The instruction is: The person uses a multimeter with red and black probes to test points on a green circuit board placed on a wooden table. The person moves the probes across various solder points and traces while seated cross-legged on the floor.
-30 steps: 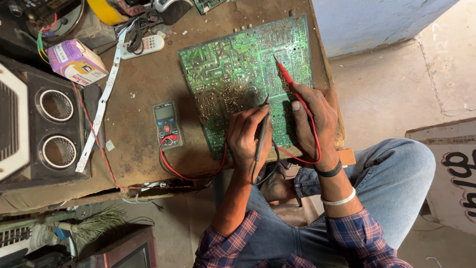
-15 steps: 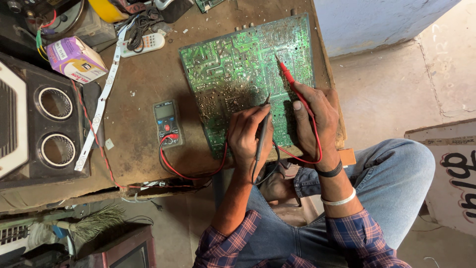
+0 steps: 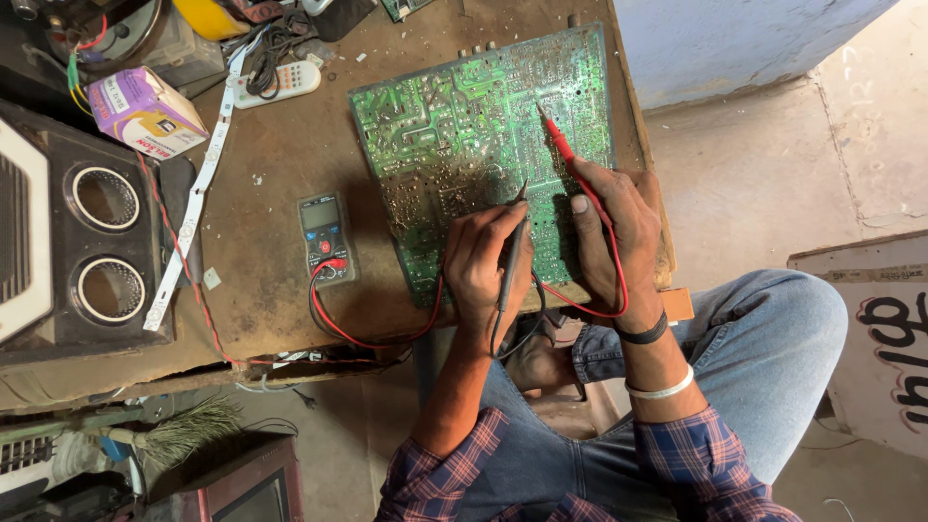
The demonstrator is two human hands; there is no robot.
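I am keeping my left hand clenched on the black probe and right hand gripping the red probe; both tips are staying on the board, barely shifted.

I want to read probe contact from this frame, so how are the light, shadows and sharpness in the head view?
Head view: even daylight, brightest on the concrete floor at right; the green circuit board is sharp, without glare; the left hand with the black probe and the right hand with the red probe cast only soft shadows; no motion blur.
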